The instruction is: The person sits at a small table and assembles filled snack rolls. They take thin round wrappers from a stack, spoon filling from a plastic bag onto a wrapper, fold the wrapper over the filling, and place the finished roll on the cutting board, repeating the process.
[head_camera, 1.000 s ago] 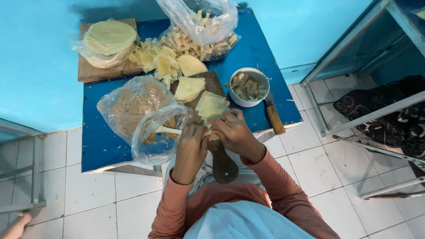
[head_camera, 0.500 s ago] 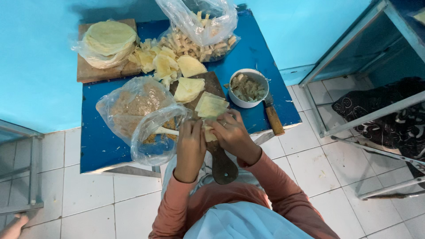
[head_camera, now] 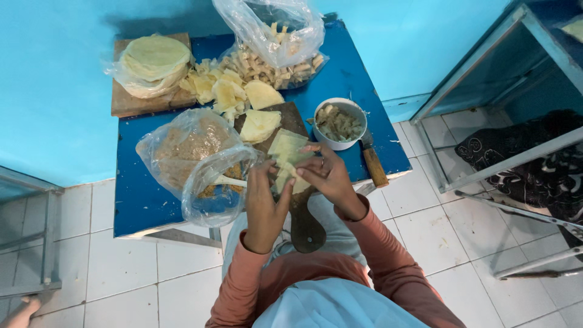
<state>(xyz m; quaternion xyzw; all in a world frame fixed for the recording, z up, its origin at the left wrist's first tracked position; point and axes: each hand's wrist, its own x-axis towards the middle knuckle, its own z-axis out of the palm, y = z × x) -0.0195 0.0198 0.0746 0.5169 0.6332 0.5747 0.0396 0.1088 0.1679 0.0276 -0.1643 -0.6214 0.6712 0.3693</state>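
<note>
Over the near edge of the blue worktop (head_camera: 146,200), both hands close on a thin pale-yellow dough wrapper (head_camera: 285,152).

Between the two hands the wrapper lies on the dark wooden paddle-shaped board (head_camera: 303,225), its long axis running away from the person towards the white round bowl of filling (head_camera: 337,123). Left hand (head_camera: 265,200) comes in from the near-left side, fingers curled and pinching the wrapper's near edge; right hand (head_camera: 325,175) sits on the right, slightly farther out, fingers bent over the same sheet. Neither hand is spread open; both grip the wrapper. Just left of the left hand stands a clear plastic bag of brown crumbs (head_camera: 194,155), and a wooden-handled knife (head_camera: 371,161) lies beside the bowl.
</note>
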